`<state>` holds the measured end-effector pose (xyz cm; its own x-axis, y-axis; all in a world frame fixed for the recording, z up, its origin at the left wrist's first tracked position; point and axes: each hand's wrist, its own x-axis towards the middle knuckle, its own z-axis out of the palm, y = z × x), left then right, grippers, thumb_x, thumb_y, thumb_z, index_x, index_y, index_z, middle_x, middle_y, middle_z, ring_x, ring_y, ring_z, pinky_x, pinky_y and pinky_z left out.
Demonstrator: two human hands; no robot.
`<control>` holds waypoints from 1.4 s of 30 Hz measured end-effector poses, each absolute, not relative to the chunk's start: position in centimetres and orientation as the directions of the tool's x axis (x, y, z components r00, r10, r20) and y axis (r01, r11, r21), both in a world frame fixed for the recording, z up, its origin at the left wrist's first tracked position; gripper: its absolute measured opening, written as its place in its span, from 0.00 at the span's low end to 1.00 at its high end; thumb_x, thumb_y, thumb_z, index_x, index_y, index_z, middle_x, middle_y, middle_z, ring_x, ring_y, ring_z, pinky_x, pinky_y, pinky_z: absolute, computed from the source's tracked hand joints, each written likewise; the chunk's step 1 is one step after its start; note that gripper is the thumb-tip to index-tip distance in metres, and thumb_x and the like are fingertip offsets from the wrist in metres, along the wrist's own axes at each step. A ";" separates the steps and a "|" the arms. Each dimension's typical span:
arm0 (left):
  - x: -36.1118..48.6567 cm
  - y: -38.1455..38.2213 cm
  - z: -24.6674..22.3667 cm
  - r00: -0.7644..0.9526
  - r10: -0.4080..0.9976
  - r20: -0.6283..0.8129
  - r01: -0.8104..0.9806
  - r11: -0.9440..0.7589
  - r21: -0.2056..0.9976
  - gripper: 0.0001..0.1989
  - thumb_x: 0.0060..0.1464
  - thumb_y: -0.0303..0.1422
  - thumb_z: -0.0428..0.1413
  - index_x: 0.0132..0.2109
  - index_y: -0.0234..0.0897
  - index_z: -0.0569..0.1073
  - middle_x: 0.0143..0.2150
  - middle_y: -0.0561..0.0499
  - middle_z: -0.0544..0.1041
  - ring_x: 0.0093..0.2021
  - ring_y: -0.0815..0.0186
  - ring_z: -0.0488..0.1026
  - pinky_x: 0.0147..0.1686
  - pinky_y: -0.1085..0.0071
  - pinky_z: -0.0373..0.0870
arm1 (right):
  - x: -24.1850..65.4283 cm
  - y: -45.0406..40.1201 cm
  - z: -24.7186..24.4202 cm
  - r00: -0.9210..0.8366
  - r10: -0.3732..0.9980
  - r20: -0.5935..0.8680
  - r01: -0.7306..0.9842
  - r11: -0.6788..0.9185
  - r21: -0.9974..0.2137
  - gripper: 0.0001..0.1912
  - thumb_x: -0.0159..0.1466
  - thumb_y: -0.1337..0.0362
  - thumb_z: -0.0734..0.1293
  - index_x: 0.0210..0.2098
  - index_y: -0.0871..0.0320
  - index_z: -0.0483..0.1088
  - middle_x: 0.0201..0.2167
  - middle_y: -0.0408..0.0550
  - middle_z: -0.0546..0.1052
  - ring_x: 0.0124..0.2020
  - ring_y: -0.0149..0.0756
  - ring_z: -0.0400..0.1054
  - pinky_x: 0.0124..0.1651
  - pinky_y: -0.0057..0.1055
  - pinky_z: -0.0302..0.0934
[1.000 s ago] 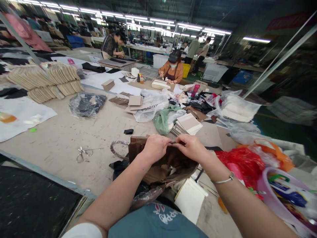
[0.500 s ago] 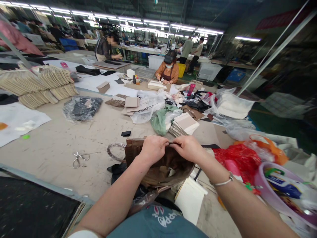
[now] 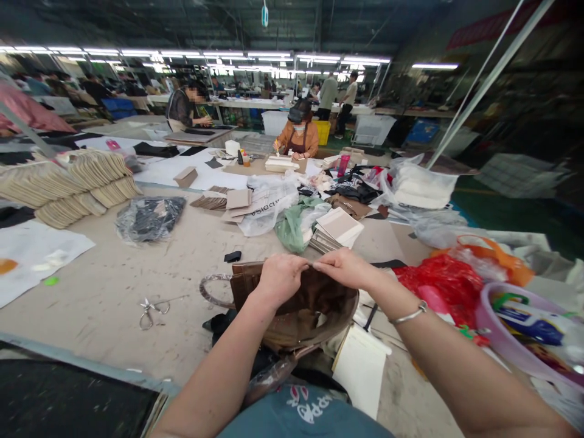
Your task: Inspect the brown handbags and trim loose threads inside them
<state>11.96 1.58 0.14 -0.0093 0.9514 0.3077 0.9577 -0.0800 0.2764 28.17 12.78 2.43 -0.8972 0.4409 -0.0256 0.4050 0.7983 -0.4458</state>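
A brown bag stands open at the table's near edge, close to my body, its mouth facing up. My left hand pinches the bag's far rim from the left. Just beside it, my right hand pinches the same rim, the fingertips of both hands nearly touching. A wrapped handle loops out at the bag's left side. Pale pieces show inside the bag, too unclear to name. Off-white sheets lie to the bag's right.
Scissors lie left of the bag. Behind are a green plastic bag and stacked boards. A purple basin and red plastic are at the right. Across the table sits a person.
The camera view has tilted up slightly, so the table things appear lower. Both hands keep their pinch on the rim, with little visible movement.
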 end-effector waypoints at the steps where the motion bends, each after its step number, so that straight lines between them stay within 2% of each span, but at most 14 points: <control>1: 11.9 1.6 0.1 -0.021 0.950 0.311 0.960 -0.068 0.273 0.11 0.55 0.31 0.49 0.40 0.41 0.76 0.35 0.49 0.79 0.35 0.63 0.73 0.36 0.69 0.63 | 28.5 12.9 2.6 -0.894 0.447 -0.034 0.405 0.773 -0.488 0.21 0.64 0.53 0.54 0.40 0.58 0.74 0.29 0.44 0.77 0.30 0.34 0.68 0.34 0.27 0.58; 3: 12.0 1.8 0.1 -0.044 0.947 0.318 0.963 -0.045 0.265 0.11 0.56 0.32 0.49 0.39 0.40 0.76 0.34 0.49 0.79 0.34 0.63 0.73 0.35 0.69 0.63 | 29.1 13.0 3.0 -0.881 0.472 -0.029 0.418 0.749 -0.514 0.24 0.64 0.51 0.55 0.50 0.57 0.68 0.35 0.46 0.77 0.34 0.36 0.69 0.37 0.29 0.60; 5: 12.1 1.8 0.1 -0.049 0.946 0.320 0.965 -0.038 0.260 0.11 0.56 0.32 0.48 0.38 0.40 0.76 0.33 0.49 0.79 0.34 0.63 0.73 0.35 0.68 0.64 | 29.4 12.6 3.3 -0.870 0.491 -0.033 0.451 0.768 -0.455 0.26 0.61 0.50 0.59 0.54 0.58 0.65 0.37 0.49 0.77 0.35 0.38 0.69 0.38 0.29 0.60; 10: 12.4 1.9 0.1 -0.049 0.950 0.308 0.970 -0.028 0.243 0.11 0.56 0.32 0.48 0.36 0.40 0.76 0.32 0.49 0.78 0.34 0.63 0.73 0.34 0.68 0.64 | 28.3 11.0 3.5 -0.851 0.518 -0.082 0.525 0.843 -0.119 0.20 0.63 0.51 0.56 0.38 0.56 0.74 0.34 0.51 0.77 0.36 0.39 0.69 0.37 0.29 0.57; 13: 12.0 1.7 0.1 -0.017 0.955 0.297 0.965 -0.062 0.253 0.11 0.56 0.32 0.48 0.38 0.40 0.76 0.33 0.49 0.78 0.35 0.63 0.74 0.36 0.68 0.65 | 27.6 10.7 3.4 -0.850 0.522 -0.070 0.524 0.851 -0.018 0.22 0.65 0.52 0.53 0.34 0.55 0.74 0.35 0.50 0.77 0.38 0.39 0.69 0.37 0.29 0.56; 17: 10.8 1.6 0.4 0.104 0.952 0.289 0.945 -0.185 0.269 0.17 0.56 0.30 0.49 0.53 0.38 0.68 0.41 0.47 0.77 0.41 0.63 0.73 0.43 0.67 0.66 | 27.4 11.2 3.3 -0.853 0.517 -0.070 0.519 0.854 -0.031 0.23 0.64 0.51 0.53 0.33 0.54 0.75 0.33 0.49 0.77 0.36 0.38 0.69 0.35 0.28 0.55; 19: 10.3 1.5 0.6 0.100 0.954 0.284 0.956 -0.171 0.237 0.22 0.54 0.29 0.51 0.57 0.37 0.63 0.44 0.46 0.76 0.43 0.62 0.72 0.46 0.65 0.65 | 27.6 11.6 3.4 -0.850 0.522 -0.067 0.526 0.848 -0.061 0.23 0.64 0.50 0.53 0.34 0.55 0.75 0.33 0.50 0.77 0.36 0.37 0.69 0.35 0.28 0.55; 22: 10.0 1.3 0.9 0.038 0.965 0.258 0.981 -0.086 0.175 0.15 0.54 0.29 0.51 0.49 0.37 0.71 0.41 0.46 0.77 0.42 0.61 0.73 0.46 0.64 0.65 | 28.3 12.3 3.7 -0.859 0.503 -0.089 0.511 0.844 -0.165 0.25 0.63 0.46 0.53 0.36 0.54 0.75 0.32 0.49 0.78 0.34 0.37 0.69 0.35 0.27 0.55; 26: 10.2 1.4 0.7 -0.011 0.967 0.256 0.983 -0.036 0.178 0.12 0.56 0.30 0.49 0.45 0.35 0.73 0.39 0.45 0.78 0.40 0.61 0.74 0.42 0.66 0.67 | 29.1 12.8 4.3 -0.867 0.495 -0.058 0.486 0.816 -0.312 0.35 0.53 0.38 0.60 0.53 0.52 0.66 0.35 0.47 0.78 0.33 0.37 0.70 0.32 0.26 0.56; 29: 10.7 1.6 0.3 -0.005 0.966 0.259 0.980 -0.047 0.196 0.12 0.56 0.30 0.48 0.45 0.35 0.73 0.39 0.45 0.78 0.39 0.61 0.74 0.42 0.66 0.68 | 28.5 12.4 4.6 -0.857 0.515 0.005 0.500 0.833 -0.236 0.34 0.54 0.40 0.62 0.54 0.51 0.65 0.37 0.48 0.77 0.37 0.40 0.70 0.35 0.28 0.58; 33: 10.9 1.0 1.0 -0.018 0.953 0.302 0.969 -0.058 0.240 0.13 0.56 0.31 0.49 0.46 0.36 0.72 0.41 0.46 0.77 0.41 0.61 0.74 0.43 0.66 0.68 | 26.6 11.0 4.7 -0.882 0.471 0.015 0.468 0.880 -0.083 0.18 0.62 0.51 0.58 0.39 0.54 0.74 0.35 0.52 0.77 0.37 0.41 0.70 0.37 0.30 0.58; 37: 7.8 -2.7 2.6 -0.208 0.883 0.420 0.961 0.103 0.257 0.19 0.54 0.40 0.50 0.52 0.38 0.69 0.51 0.43 0.72 0.52 0.55 0.67 0.55 0.55 0.57 | 25.9 10.4 4.6 -0.897 0.440 0.035 0.440 0.898 -0.014 0.17 0.63 0.57 0.57 0.32 0.58 0.75 0.32 0.54 0.77 0.34 0.40 0.70 0.35 0.30 0.58; 40: 3.8 -6.2 2.0 -0.417 0.838 0.351 0.871 0.258 0.419 0.23 0.56 0.44 0.47 0.54 0.38 0.66 0.53 0.42 0.70 0.55 0.54 0.65 0.55 0.52 0.56 | 26.2 10.7 4.1 -0.912 0.406 0.059 0.405 0.914 -0.031 0.16 0.63 0.58 0.58 0.30 0.57 0.74 0.32 0.52 0.77 0.34 0.39 0.70 0.35 0.29 0.58; 42: 1.8 -7.9 0.4 -0.442 0.864 0.241 0.761 0.220 0.610 0.24 0.59 0.44 0.40 0.57 0.37 0.62 0.53 0.43 0.71 0.54 0.58 0.66 0.53 0.57 0.61 | 26.3 11.0 3.7 -0.910 0.408 0.074 0.405 0.913 -0.055 0.17 0.63 0.57 0.57 0.29 0.57 0.74 0.31 0.51 0.78 0.34 0.38 0.70 0.36 0.29 0.57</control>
<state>1.82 -7.90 0.35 -0.4424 0.8638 0.2412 0.7612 0.2195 0.6103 26.31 11.04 3.74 -0.9101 0.4079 0.0739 0.4047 0.9128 -0.0546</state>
